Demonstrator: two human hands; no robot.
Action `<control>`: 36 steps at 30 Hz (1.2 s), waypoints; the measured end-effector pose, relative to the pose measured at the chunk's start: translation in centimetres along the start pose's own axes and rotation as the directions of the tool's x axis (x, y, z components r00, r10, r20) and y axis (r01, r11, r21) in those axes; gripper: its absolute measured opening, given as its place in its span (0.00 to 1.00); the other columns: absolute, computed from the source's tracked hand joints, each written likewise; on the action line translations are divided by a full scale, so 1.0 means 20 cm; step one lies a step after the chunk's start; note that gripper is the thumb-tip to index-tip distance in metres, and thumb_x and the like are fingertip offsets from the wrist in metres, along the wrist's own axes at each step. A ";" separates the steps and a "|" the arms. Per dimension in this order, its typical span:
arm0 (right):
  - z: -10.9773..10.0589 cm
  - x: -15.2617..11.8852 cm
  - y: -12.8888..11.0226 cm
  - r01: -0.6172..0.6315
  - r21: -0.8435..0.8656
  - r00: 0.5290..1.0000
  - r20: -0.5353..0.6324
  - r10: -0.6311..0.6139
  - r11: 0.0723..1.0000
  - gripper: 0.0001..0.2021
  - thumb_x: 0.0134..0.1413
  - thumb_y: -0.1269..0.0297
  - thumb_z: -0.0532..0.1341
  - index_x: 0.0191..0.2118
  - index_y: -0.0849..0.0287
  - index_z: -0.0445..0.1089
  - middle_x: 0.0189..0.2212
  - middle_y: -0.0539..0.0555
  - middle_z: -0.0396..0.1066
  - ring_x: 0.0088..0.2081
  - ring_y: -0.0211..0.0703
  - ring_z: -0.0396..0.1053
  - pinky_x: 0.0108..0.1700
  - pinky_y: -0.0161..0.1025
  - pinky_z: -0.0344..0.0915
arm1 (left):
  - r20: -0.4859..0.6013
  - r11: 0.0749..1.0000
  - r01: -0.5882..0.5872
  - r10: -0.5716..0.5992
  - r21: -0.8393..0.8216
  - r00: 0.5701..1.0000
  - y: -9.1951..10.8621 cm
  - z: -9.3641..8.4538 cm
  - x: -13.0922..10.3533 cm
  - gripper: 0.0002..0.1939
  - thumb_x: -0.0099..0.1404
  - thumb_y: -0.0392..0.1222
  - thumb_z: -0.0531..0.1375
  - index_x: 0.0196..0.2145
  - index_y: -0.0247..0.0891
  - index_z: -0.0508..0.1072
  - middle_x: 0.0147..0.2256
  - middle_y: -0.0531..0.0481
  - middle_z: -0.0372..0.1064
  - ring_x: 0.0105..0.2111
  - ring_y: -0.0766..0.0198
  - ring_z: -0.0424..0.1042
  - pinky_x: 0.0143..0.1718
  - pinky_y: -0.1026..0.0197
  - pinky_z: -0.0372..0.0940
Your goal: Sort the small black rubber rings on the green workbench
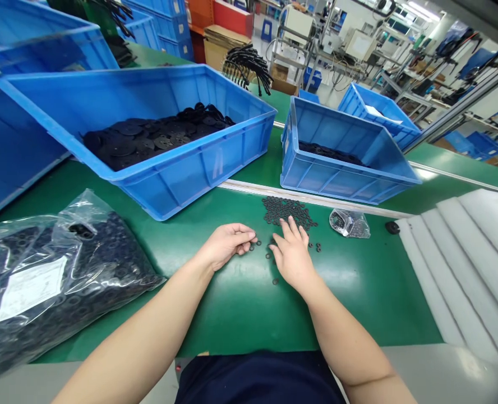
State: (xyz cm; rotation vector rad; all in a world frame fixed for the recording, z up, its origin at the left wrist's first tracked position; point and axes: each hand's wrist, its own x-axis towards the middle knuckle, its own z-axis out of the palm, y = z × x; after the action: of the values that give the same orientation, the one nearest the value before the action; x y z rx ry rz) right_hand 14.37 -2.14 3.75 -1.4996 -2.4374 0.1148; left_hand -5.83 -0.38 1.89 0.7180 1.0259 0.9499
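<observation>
Loose small black rings (285, 210) lie in a flat patch on the green table (232, 297), with several stray ones nearer to me. My left hand (231, 244) is closed in a pinch just left of the patch. A couple of rings lie right by its fingertips; whatever is between thumb and forefinger is too small to make out. Fingers apart, my right hand (291, 249) lies palm down at the near edge of the patch and touches rings there. It covers part of them. A single ring (275, 281) lies below the right hand, close to its wrist.
A large blue bin (194, 174) of black discs (135, 137) and a smaller blue bin (337, 182) stand behind the rings. On the left lies a clear bag (106, 269) of black rings. A small clear bag (352, 223) and white foam sheets (442, 269) are on the right.
</observation>
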 end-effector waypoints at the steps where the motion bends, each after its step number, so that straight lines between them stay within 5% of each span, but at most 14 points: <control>1: 0.00 0.00 0.00 0.017 0.033 0.998 -0.059 -0.015 0.999 0.12 0.64 0.65 0.57 0.47 0.61 0.76 0.64 0.65 0.60 0.68 0.61 0.50 0.65 0.63 0.51 | 0.028 1.000 -0.003 0.003 0.025 1.000 0.00 0.01 -0.01 0.17 0.48 0.48 0.73 0.28 0.32 0.75 0.25 0.47 0.72 0.19 0.72 0.62 0.19 0.68 0.55; 5: 0.00 -0.01 -0.01 0.119 0.157 0.978 -0.189 -0.088 0.980 0.11 0.66 0.62 0.57 0.46 0.55 0.76 0.55 0.59 0.71 0.60 0.52 0.62 0.61 0.53 0.58 | 0.125 0.995 -0.013 0.000 0.101 0.992 -0.02 0.04 -0.03 0.16 0.51 0.49 0.71 0.27 0.33 0.74 0.17 0.55 0.63 0.17 0.74 0.56 0.18 0.69 0.49; 9: 0.01 -0.01 -0.03 0.155 0.209 0.978 -0.174 -0.119 0.965 0.12 0.67 0.62 0.56 0.42 0.54 0.77 0.48 0.56 0.75 0.54 0.49 0.66 0.57 0.49 0.61 | 0.144 0.989 -0.009 -0.012 0.145 0.990 -0.02 0.07 -0.05 0.15 0.53 0.49 0.69 0.27 0.34 0.74 0.16 0.56 0.60 0.17 0.74 0.54 0.18 0.68 0.46; 14: 0.01 -0.01 -0.02 0.162 0.196 0.984 -0.101 -0.144 0.967 0.11 0.67 0.64 0.56 0.45 0.54 0.77 0.51 0.57 0.73 0.56 0.50 0.64 0.57 0.50 0.61 | 0.142 0.986 0.002 -0.027 0.168 0.989 -0.03 0.07 -0.05 0.13 0.54 0.47 0.68 0.26 0.34 0.74 0.15 0.57 0.59 0.16 0.74 0.53 0.19 0.68 0.45; 20: 0.02 -0.01 -0.01 0.191 0.194 0.981 -0.077 -0.179 0.962 0.11 0.66 0.66 0.56 0.45 0.56 0.76 0.49 0.57 0.73 0.56 0.50 0.63 0.58 0.49 0.61 | 0.120 0.991 0.019 -0.034 0.131 0.992 -0.06 0.08 -0.04 0.10 0.54 0.44 0.66 0.28 0.32 0.75 0.23 0.50 0.69 0.17 0.74 0.56 0.17 0.68 0.47; 27: 0.05 0.03 0.08 0.082 0.182 0.996 -0.033 -0.077 0.980 0.08 0.63 0.67 0.59 0.40 0.55 0.77 0.48 0.58 0.74 0.55 0.52 0.64 0.57 0.51 0.60 | 0.013 0.995 -0.038 0.039 -0.094 0.999 -0.02 0.04 -0.02 0.11 0.52 0.32 0.63 0.35 0.30 0.75 0.35 0.39 0.77 0.27 0.64 0.75 0.27 0.64 0.66; 36: 0.07 0.02 0.09 0.072 0.118 0.997 0.015 -0.074 0.990 0.08 0.62 0.66 0.60 0.37 0.54 0.79 0.52 0.58 0.72 0.59 0.56 0.61 0.59 0.56 0.58 | -0.046 0.973 0.018 -0.029 -0.230 0.999 -0.02 0.01 0.01 0.04 0.63 0.32 0.61 0.36 0.29 0.73 0.34 0.36 0.78 0.26 0.63 0.77 0.25 0.65 0.67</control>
State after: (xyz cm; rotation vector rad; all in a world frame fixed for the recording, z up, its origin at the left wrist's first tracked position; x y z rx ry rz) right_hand 15.39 -0.73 2.10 -1.3636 -2.4512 0.2549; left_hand -5.43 -0.36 1.67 0.4910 0.9461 1.0500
